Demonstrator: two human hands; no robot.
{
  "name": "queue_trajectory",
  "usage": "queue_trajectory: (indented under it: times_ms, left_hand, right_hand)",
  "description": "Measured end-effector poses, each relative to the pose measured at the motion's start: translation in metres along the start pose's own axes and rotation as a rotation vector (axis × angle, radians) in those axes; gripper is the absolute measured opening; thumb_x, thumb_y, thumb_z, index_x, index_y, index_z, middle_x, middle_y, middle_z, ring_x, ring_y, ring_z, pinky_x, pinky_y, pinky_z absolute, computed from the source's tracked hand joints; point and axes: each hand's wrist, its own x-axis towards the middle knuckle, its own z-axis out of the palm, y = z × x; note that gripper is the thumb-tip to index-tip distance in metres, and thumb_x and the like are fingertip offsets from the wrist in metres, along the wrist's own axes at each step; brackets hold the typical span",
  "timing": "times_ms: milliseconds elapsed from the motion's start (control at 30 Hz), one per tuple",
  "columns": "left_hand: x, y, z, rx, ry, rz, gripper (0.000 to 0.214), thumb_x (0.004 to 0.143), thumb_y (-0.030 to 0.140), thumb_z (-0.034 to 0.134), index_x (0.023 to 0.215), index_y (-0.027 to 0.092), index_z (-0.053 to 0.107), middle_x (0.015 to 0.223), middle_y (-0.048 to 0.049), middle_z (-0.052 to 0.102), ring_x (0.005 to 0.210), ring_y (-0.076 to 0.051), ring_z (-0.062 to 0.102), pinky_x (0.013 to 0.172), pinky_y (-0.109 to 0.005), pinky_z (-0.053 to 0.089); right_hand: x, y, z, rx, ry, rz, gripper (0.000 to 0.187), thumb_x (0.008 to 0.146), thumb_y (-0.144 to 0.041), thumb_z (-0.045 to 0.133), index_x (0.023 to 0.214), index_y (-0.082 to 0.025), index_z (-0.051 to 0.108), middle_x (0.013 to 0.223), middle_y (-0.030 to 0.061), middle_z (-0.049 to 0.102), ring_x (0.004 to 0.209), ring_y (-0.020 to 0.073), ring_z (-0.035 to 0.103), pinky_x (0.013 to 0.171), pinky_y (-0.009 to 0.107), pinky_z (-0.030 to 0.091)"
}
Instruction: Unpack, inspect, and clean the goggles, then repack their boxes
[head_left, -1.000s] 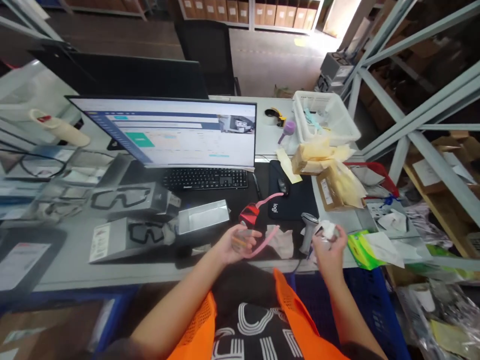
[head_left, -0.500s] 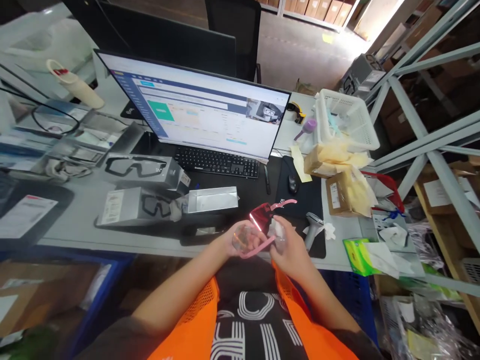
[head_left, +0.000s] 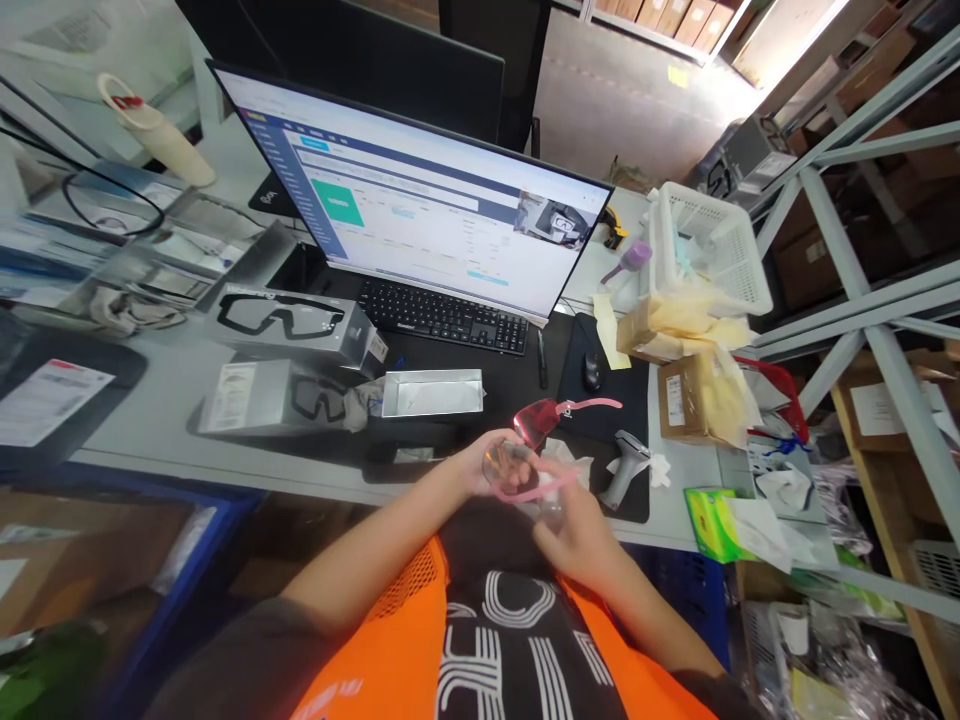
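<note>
Right fingers (head_left: 574,499) blur against pink-armed glasses (head_left: 535,424), exact grip unclear

The glasses (head_left: 534,424) are before the monitor (head_left: 427,190), between the tray (head_left: 433,397) at left and the scanner (head_left: 625,468) at right.

Black keyboard (head_left: 442,316) below lit monitor (head_left: 431,215)

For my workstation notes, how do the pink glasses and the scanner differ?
The pink glasses also show red; the scanner is grey. The left hand holds the glasses, while the scanner rests on the dark mat. The glasses have two slender temples; the scanner has one thicker handle.
</note>
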Motion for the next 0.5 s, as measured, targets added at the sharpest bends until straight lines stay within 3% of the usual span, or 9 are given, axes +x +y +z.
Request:
queue_trajectory:
  times_ms: [133,267,500]
  left_hand:
    - [0.006,0.003,0.003,0.027,0.047,-0.028,0.032,0.071,0.029,0.056,0.076,0.003,0.073,0.056,-0.0115,0.068,0.044,-0.017,0.061,0.039,-0.022,0.043]
    - [0.010,0.005,0.006,0.065,0.073,-0.026,0.037,0.070,0.029,0.055,0.084,0.002,0.074,0.054,-0.0069,0.066,0.040,-0.015,0.056,0.037,-0.022,0.042]
    - [0.014,0.010,0.005,0.135,0.127,-0.013,0.039,0.070,0.031,0.053,0.087,0.002,0.073,0.060,-0.0096,0.069,0.045,-0.016,0.060,0.041,-0.023,0.043]
  right_hand:
    - [-0.003,-0.004,0.005,0.134,0.050,-0.017,0.067,0.065,-0.001,0.053,0.128,-0.024,0.044,0.119,0.0074,0.065,0.110,0.0237,0.064,0.096,0.037,0.051]
    - [-0.003,-0.007,0.006,0.243,-0.019,-0.023,0.070,0.064,-0.002,0.055,0.130,-0.025,0.046,0.113,0.0063,0.064,0.098,0.0219,0.065,0.088,0.034,0.052]
    - [-0.003,-0.005,0.006,0.294,0.032,-0.032,0.065,0.066,-0.005,0.055,0.126,-0.027,0.045,0.098,0.0022,0.062,0.087,0.0190,0.063,0.080,0.032,0.053]
